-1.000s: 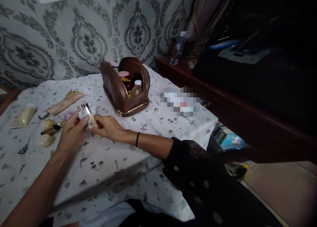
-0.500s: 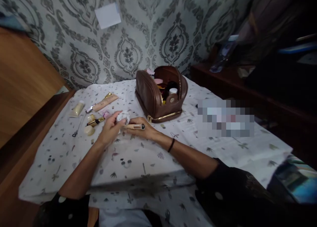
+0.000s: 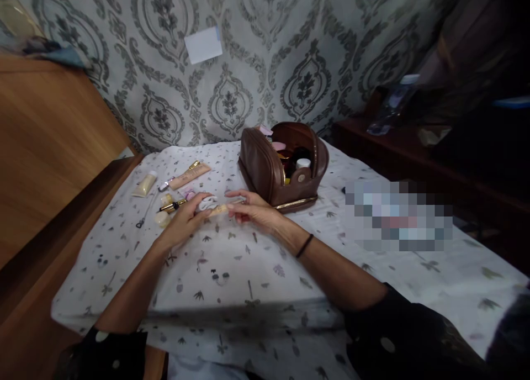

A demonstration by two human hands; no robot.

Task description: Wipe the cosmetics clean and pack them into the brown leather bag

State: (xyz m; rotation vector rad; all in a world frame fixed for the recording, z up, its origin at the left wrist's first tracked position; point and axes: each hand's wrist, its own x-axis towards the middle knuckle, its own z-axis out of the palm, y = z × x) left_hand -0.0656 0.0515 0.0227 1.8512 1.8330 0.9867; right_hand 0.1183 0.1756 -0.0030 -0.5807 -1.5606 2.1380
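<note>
A slim beige cosmetic tube (image 3: 218, 209) lies level between my two hands, above the patterned cloth. My left hand (image 3: 184, 222) is closed on its left end, along with a crumpled white wipe or tissue (image 3: 207, 202). At the tube's other end, the fingers of my right hand (image 3: 260, 211) pinch it, with one finger stretched out above. That end is mostly hidden by the fingers. Beside my left hand lie a gold-and-black lipstick-like tube (image 3: 171, 206), a small round cream-coloured pot (image 3: 162, 220) and a pink item (image 3: 188, 193).
An unzipped brown leather bag (image 3: 265, 167) holding cosmetics stands behind my right hand. Farther left are a large beige tube (image 3: 190, 177) and a cream tube (image 3: 144, 184). A blurred-out patch (image 3: 397, 217) covers something at right. A clear bottle (image 3: 391, 106) stands on the dark furniture.
The view has shifted, so everything sits lower and farther right. My right hand has turned, its fingers more spread; the tube's shiny end, visible before, is now hidden.
</note>
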